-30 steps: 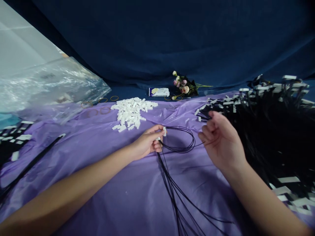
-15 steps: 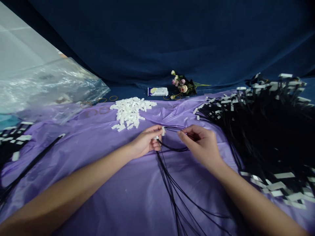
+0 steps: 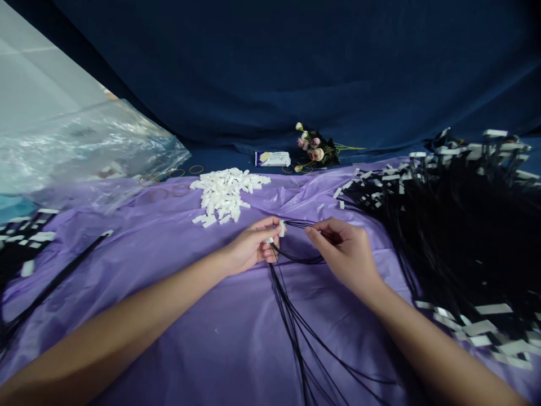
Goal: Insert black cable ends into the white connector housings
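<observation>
- White connector (image 3: 282, 228): nearer the wearer than the white pile (image 3: 228, 192) and to its right, a small pale block, stood roughly upright, with wires leaving its right side.
- Left hand (image 3: 256, 242): its grip is closed on that connector, thumb against it; a second white piece (image 3: 269, 241) shows under the thumb.
- Right hand (image 3: 344, 245): further right of the white pile, its grip narrow, fingertips pinching black wires (image 3: 296, 224) that run from the connector.
- More of these thin, smooth strands curve below and trail toward the wearer.
- Purple sheet (image 3: 220, 332): glossy and creased, it spreads under the white pile and toward the wearer.
- Dark blue cloth (image 3: 274, 67): matte, softly folded, rising behind the white pile.
- The white pile itself: many short, slim, hard-looking blocks, heaped loosely.
- Beyond it and to its right: a white and purple packet (image 3: 274, 159), then pink and cream flowers (image 3: 315, 149).
- Left of the pile: thin tan rings, a crinkled clear bag (image 3: 105, 146) and a long black bundle (image 3: 63, 268) with a white tip.
- Far right of the pile: a black wire heap (image 3: 456, 237) with white ends, partly blurred.
- The right fingers hide part of the loop; the lower strands run out of view, and the bag's contents are unclear.
</observation>
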Demonstrator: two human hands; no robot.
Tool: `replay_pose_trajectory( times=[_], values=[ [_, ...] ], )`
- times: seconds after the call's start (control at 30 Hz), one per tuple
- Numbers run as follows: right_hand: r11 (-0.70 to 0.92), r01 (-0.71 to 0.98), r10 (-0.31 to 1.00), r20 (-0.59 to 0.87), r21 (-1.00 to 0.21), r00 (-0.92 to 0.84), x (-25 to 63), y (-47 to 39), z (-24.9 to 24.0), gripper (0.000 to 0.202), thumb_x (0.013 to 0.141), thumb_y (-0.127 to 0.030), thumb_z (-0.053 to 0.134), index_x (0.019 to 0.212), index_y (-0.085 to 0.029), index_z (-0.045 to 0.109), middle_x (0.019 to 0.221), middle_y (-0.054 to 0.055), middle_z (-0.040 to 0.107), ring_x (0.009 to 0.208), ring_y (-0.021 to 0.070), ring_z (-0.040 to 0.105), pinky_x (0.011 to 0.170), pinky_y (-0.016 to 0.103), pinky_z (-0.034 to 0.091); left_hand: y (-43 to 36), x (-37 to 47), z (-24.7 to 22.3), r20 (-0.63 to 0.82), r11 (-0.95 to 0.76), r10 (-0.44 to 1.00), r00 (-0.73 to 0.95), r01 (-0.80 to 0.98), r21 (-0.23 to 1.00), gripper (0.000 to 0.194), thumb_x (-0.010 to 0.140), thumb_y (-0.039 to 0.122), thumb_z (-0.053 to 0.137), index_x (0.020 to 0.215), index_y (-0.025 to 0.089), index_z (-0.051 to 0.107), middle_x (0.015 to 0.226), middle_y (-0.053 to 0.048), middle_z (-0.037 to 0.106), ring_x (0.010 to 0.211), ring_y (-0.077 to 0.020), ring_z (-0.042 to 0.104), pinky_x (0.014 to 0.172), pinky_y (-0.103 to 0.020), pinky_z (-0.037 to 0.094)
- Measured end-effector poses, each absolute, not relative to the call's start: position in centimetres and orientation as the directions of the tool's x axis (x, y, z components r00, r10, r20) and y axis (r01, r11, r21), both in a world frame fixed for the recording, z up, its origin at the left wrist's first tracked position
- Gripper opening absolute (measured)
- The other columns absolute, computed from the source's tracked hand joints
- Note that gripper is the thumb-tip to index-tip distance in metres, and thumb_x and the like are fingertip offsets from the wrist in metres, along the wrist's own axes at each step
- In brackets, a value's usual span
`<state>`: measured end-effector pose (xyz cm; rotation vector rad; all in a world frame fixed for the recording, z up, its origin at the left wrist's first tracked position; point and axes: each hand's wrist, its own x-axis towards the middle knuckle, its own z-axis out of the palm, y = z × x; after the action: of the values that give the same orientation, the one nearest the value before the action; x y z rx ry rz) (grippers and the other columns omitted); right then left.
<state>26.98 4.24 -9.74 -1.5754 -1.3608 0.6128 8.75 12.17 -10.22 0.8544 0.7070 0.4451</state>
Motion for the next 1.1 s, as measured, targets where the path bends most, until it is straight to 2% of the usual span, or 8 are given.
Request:
replay_pose_trajectory(
  times=[0.3, 0.47, 0.6, 0.73, 0.97, 1.1],
  values=[
    [0.025, 0.52, 0.944, 0.191, -0.854, 0.268, 26.89, 4.28, -9.29, 0.024, 0.085, -0.036, 0.056, 0.074, -0.016, 0.064, 0.052, -0.003, 0.046, 0.048, 0.0085, 0.039, 0.045, 0.022, 0.027, 11.93, 9.04, -10.03, -0.386, 0.516, 0.651, 0.654, -0.008, 0.857, 0.022, 0.08, 0.036, 0.064, 0.089, 0.022, 0.05, 0.057, 0.006, 0.048, 0.041, -0.0028, 0.032, 0.044, -0.018, 0.034],
    [0.056, 0.536, 0.939, 0.227, -0.842, 0.257, 26.78, 4.2, -9.45, 0.021, 0.086, -0.034, 0.055, 0.076, -0.016, 0.062, 0.055, -0.002, 0.049, 0.048, 0.0091, 0.042, 0.045, 0.022, 0.031, 11.83, 9.0, -10.14, -0.366, 0.496, 0.649, 0.667, -0.006, 0.869, 0.02, 0.081, 0.034, 0.064, 0.089, 0.021, 0.051, 0.058, 0.006, 0.046, 0.041, -0.003, 0.034, 0.044, -0.019, 0.034],
    [0.195, 0.634, 0.902, 0.391, -0.748, 0.185, 26.78, 4.27, -9.75, 0.012, 0.087, -0.026, 0.054, 0.083, -0.017, 0.061, 0.071, 0.002, 0.061, 0.061, 0.0115, 0.054, 0.055, 0.022, 0.04, 11.8, 8.82, -10.29, -0.374, 0.524, 0.634, 0.676, -0.02, 0.852, 0.021, 0.08, 0.036, 0.065, 0.089, 0.022, 0.052, 0.058, 0.006, 0.044, 0.043, -0.0029, 0.032, 0.044, -0.019, 0.033],
    [0.316, 0.723, 0.859, 0.508, -0.614, 0.055, 26.8, 4.37, -9.94, 0.008, 0.089, -0.019, 0.052, 0.088, -0.018, 0.06, 0.077, 0.002, 0.062, 0.062, 0.0115, 0.055, 0.059, 0.023, 0.042, 11.91, 8.75, -10.27, -0.38, 0.548, 0.613, 0.693, -0.026, 0.836, 0.022, 0.079, 0.035, 0.066, 0.09, 0.021, 0.053, 0.059, 0.006, 0.043, 0.044, -0.0027, 0.031, 0.044, -0.018, 0.032],
    [0.314, 0.775, 0.863, 0.506, -0.549, 0.009, 26.54, 4.17, -9.89, 0.011, 0.09, -0.018, 0.051, 0.091, -0.017, 0.062, 0.079, 0.003, 0.063, 0.065, 0.0125, 0.057, 0.065, 0.024, 0.044, 11.97, 8.94, -10.01, -0.396, 0.558, 0.6, 0.695, -0.009, 0.83, 0.017, 0.079, 0.03, 0.065, 0.087, 0.018, 0.055, 0.06, 0.004, 0.045, 0.044, -0.0034, 0.035, 0.043, -0.019, 0.032],
    [0.31, 0.78, 0.866, 0.5, -0.543, 0.004, 26.35, 4.06, -9.85, 0.011, 0.089, -0.017, 0.051, 0.09, -0.018, 0.062, 0.077, 0.003, 0.062, 0.065, 0.0129, 0.058, 0.064, 0.024, 0.045, 11.8, 9.03, -9.95, -0.386, 0.559, 0.609, 0.693, -0.03, 0.829, 0.016, 0.079, 0.028, 0.064, 0.085, 0.018, 0.054, 0.059, 0.005, 0.044, 0.042, -0.0027, 0.031, 0.042, -0.019, 0.031]
  ],
)
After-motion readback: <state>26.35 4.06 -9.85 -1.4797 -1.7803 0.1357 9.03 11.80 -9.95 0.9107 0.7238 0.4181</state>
